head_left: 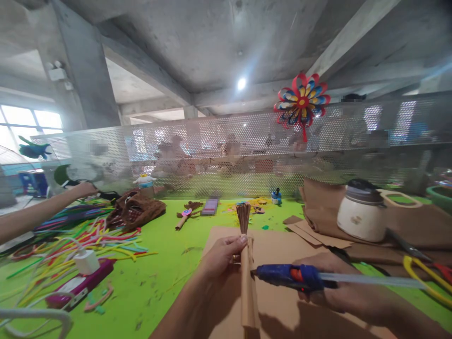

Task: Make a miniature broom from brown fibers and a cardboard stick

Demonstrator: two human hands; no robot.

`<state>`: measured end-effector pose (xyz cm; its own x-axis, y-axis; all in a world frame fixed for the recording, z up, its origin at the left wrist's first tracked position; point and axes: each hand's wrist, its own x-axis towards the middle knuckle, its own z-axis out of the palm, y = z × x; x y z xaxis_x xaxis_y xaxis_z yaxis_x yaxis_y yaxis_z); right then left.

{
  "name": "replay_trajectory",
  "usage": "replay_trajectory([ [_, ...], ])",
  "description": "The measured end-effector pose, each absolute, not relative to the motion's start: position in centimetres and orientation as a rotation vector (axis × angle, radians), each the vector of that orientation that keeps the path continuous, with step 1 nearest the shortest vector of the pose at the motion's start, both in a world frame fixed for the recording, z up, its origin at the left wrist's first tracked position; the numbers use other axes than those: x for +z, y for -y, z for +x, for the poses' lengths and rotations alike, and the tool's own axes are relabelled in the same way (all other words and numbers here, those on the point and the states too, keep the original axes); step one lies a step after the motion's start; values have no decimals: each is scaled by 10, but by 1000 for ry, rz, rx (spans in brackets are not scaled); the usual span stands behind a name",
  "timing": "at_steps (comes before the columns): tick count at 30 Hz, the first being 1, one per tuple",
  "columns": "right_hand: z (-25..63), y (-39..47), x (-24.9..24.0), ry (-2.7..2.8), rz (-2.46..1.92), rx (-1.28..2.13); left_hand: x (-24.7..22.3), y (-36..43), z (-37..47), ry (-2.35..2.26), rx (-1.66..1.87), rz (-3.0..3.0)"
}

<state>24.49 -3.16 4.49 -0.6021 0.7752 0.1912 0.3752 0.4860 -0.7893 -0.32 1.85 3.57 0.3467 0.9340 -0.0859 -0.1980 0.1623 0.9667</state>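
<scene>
Between the thumb and fingers of my left hand is a rolled brown paper tube, with a bundle of thin brown strips sticking out of its far end. My right hand is closed around a blue glue gun. The gun's nozzle points left and meets or nearly meets the tube's right edge. A long clear glue stick juts from the gun's back. Beneath both hands lies a flat sheet of brown paper.
Colourful pipe cleaners, a purple power strip and a brown cloth bag lie left, where another person's arm reaches in. A white jug, folded brown paper and yellow-handled scissors are right. A perforated screen stands behind.
</scene>
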Motion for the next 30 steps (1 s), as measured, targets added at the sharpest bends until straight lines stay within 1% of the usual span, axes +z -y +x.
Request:
replay_trajectory([
  [8,248,36,49,2128,-1066,1043,27,-29,-6,-804,928,1068],
  [17,248,36,55,2263,-963,1033,25,-34,-7,-850,936,935],
  [21,249,36,54,2202,-983,1038,27,-31,-6,-835,948,966],
  [26,251,34,47,2055,-1062,1155,30,-28,-5,-795,926,1014],
  [30,251,33,50,2134,-989,1155,30,-29,-6,-795,920,1012],
])
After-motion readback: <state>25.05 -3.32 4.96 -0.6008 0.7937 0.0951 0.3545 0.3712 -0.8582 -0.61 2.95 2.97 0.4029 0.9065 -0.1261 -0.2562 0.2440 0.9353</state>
